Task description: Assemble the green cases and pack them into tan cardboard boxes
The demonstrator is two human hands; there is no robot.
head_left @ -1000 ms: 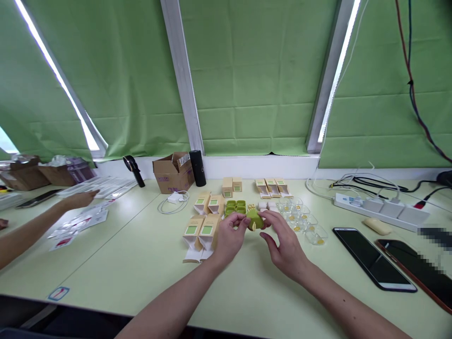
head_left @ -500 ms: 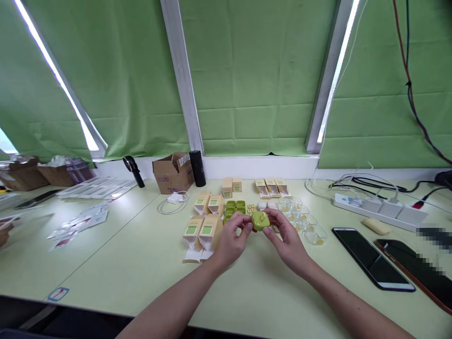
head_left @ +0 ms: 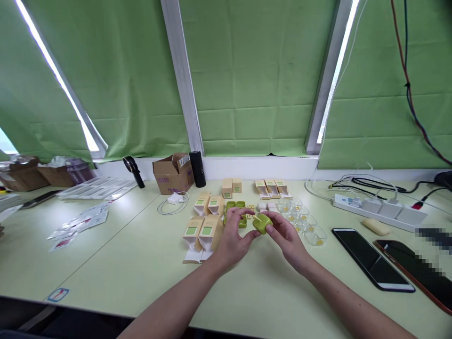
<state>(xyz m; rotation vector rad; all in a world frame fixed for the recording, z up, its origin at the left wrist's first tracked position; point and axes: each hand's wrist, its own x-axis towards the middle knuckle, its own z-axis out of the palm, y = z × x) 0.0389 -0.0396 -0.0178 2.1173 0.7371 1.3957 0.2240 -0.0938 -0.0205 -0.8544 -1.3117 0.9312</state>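
Nearest the camera, both forearms reach in over the pale desk [head_left: 141,263] and meet at a small green case [head_left: 262,223], held just above the surface. The right hand [head_left: 287,238] has it in a fingertip grip, thumb and fingers closed on its right side. The left hand [head_left: 231,240] presses a thumb to its near-left edge, with the other fingers curled over just left of it. So light a hold looks easy to lose. If the two hands twist against each other, the smooth shell could pop free and drop to the desk below. A stray elbow could also tip the tan cartons [head_left: 199,231] standing just left of the case, or scatter the clear cups [head_left: 310,230] just right of it. The case itself is a rounded, glossy olive-green shell, tilted toward the right hand. A small pale piece sits on its upper face, too small to make out, and I cannot tell whether the shell is shut. Just beyond the case lie matching green trays [head_left: 236,205], and farther back a brown box [head_left: 173,174].
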